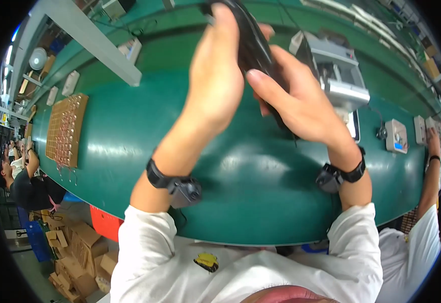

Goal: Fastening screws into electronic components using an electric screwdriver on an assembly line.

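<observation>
A long, glossy black object (254, 48) is held up at a slant above the green table, its upper end cut off by the top of the picture. Its exact kind does not show. My left hand (216, 68) grips its upper part from the left, the thumb along it and the other fingers mostly hidden behind. Lower down, my right hand (301, 96) is closed round it from the right, thumb in front. A thin dark end hangs below the right hand. Both wrists wear black straps with small dark devices.
A grey machine with a silver cylinder (349, 96) stands beyond my right hand. At left lies a cardboard tray (54, 129) of small reddish parts, near a slanting metal post (91, 43). A white bin (396, 144) and a co-worker's hand (433, 140) are at right.
</observation>
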### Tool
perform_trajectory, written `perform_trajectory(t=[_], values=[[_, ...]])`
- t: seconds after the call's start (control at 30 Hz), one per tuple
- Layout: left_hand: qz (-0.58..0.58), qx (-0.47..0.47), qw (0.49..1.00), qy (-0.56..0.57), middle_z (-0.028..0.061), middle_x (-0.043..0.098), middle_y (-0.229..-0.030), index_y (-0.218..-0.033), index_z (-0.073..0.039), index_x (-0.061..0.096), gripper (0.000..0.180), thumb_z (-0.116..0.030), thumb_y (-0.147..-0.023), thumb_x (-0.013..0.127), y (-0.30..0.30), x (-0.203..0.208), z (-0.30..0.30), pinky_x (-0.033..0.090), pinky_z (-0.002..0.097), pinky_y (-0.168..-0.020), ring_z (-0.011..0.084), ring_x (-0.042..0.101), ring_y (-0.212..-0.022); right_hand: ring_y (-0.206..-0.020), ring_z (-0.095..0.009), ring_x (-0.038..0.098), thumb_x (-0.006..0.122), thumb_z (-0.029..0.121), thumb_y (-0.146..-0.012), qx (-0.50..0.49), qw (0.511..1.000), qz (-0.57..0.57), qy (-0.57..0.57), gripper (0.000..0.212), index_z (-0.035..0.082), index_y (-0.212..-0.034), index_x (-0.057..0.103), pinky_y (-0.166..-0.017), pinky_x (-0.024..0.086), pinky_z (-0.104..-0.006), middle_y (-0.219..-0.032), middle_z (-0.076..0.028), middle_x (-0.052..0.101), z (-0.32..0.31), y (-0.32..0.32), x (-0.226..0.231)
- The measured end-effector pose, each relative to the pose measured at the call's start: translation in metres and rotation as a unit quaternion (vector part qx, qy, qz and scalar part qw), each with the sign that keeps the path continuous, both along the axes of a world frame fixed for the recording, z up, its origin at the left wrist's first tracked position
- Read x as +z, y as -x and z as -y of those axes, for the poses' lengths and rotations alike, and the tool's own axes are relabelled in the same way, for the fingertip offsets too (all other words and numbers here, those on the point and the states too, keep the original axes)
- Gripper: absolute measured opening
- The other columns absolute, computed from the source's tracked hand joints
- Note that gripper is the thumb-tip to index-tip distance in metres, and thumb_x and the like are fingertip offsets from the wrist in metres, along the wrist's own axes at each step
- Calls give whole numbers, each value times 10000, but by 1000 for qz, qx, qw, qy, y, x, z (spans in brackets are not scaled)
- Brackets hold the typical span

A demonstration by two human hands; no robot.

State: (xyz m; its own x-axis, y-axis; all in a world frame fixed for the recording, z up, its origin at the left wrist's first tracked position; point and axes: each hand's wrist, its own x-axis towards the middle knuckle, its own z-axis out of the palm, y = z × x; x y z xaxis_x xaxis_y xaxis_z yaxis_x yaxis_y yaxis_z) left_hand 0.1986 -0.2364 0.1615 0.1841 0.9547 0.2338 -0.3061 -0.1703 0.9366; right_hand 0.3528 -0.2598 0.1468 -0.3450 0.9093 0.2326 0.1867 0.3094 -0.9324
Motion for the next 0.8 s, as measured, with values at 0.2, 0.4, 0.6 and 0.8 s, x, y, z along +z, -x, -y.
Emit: perform_trajectory(t=[0.2,0.4,0.6,0.8], values=[[-41,-68,985,-151,86,630,-948,-1233,20,568,436,-380,-1134,424,-7,-9,9,574,305,-604,152,632,-707,-570,-99,558,558,489,-1063,-16,986,-162,46,507,-8,-1001,639,-527,455,-265,-696,-30,583,3,-12,22],[-149,-53,968,-194,95,680,-1027,-1224,32,631,345,-269,-1097,519,-8,-23,1,535,324,-842,156,639,-909,-551,-157,558,275,739,-1031,-49,970,-230,66,812,0,-1016,609,-512,488,-305,-715,-75,591,4,-33,39],[-243,-84,945,-203,69,693,-975,-1084,31,653,174,-128,-1020,625,-7,-49,19,495,259,-743,101,601,-814,-509,-120,541,365,749,-1015,-31,943,-330,33,728,54,-927,563,-459,452,-276,-698,-59,593,10,-45,51],[-325,-117,899,-270,57,644,-825,-971,-4,656,124,-66,-887,723,-10,-95,59,455,270,-601,114,561,-683,-481,-134,531,458,679,-955,-13,927,-371,45,679,20,-833,564,-439,451,-303,-667,-72,567,7,-65,70]])
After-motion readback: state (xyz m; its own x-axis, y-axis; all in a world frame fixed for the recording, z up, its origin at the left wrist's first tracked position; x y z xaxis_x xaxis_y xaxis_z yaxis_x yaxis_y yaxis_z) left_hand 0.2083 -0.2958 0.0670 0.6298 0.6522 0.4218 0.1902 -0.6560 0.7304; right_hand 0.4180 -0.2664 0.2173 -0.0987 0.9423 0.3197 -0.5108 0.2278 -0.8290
